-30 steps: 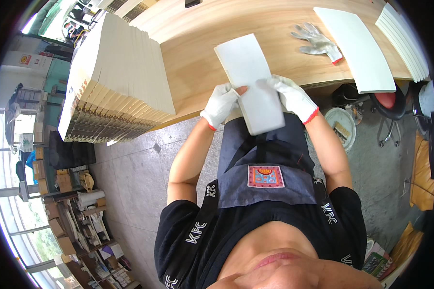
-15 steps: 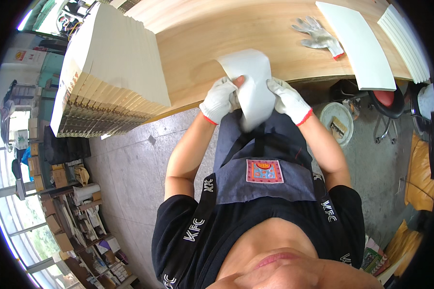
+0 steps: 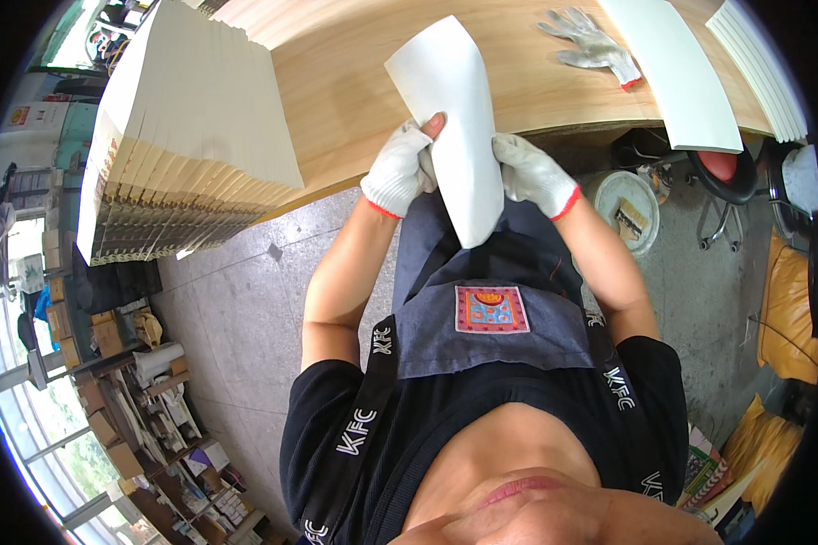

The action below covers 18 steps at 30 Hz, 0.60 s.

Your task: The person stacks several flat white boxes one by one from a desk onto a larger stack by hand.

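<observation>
A curved white sheet of paper (image 3: 462, 100), possibly more than one layer, is held between my two hands at the table's near edge. Its upper end spreads over the table and its lower end narrows above my apron. My left hand (image 3: 398, 171), in a white knit glove with a red cuff, grips the left edge, its bare thumb lying on the paper. On the opposite edge, my right hand (image 3: 534, 178) pinches the paper in a matching glove. The fingers behind the sheet are hidden.
A tall stack of bound paper blocks (image 3: 200, 100) stands at the table's left. A loose glove (image 3: 593, 44) lies near a white stack of sheets (image 3: 677, 82), with another stack (image 3: 759, 68) farther right. Below are a bucket (image 3: 598, 202) with a brush and a wheeled stool (image 3: 725, 173).
The paper was bent over and partly blurred; now it is straighter and longer, its upper end extending farther over the table. Both hands still grip its edges. The view has shifted slightly.
</observation>
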Each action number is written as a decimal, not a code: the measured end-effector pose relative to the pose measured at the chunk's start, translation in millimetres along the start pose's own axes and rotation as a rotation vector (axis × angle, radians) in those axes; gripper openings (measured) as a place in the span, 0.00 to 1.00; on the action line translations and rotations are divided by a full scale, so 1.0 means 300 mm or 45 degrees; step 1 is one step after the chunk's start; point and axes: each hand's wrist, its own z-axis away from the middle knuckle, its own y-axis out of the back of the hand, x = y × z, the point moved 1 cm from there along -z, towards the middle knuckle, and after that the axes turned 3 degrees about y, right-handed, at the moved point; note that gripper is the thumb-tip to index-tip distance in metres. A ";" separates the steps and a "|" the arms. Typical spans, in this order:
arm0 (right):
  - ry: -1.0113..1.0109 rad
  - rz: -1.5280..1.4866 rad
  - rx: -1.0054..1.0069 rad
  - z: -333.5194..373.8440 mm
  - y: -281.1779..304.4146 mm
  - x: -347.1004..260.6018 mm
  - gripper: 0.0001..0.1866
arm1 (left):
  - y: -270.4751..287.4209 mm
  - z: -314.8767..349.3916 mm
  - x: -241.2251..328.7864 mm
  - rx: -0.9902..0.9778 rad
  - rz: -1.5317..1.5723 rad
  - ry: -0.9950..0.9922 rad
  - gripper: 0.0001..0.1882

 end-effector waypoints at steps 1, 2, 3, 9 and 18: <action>0.060 0.128 0.021 0.001 -0.007 -0.029 0.29 | -0.004 0.020 0.033 0.109 -0.270 -0.037 0.17; 0.113 0.207 0.127 0.010 -0.008 -0.063 0.27 | -0.007 0.024 0.041 0.192 -0.463 -0.104 0.17; 0.099 0.319 0.179 0.003 -0.020 -0.082 0.26 | -0.009 0.028 0.046 0.277 -0.655 -0.172 0.17; 0.191 -0.137 -0.135 -0.004 -0.052 -0.038 0.29 | -0.033 -0.003 -0.042 0.064 0.062 -0.020 0.15; 0.221 0.035 0.322 -0.025 -0.016 -0.093 0.20 | -0.060 0.018 0.041 0.168 -0.491 -0.066 0.18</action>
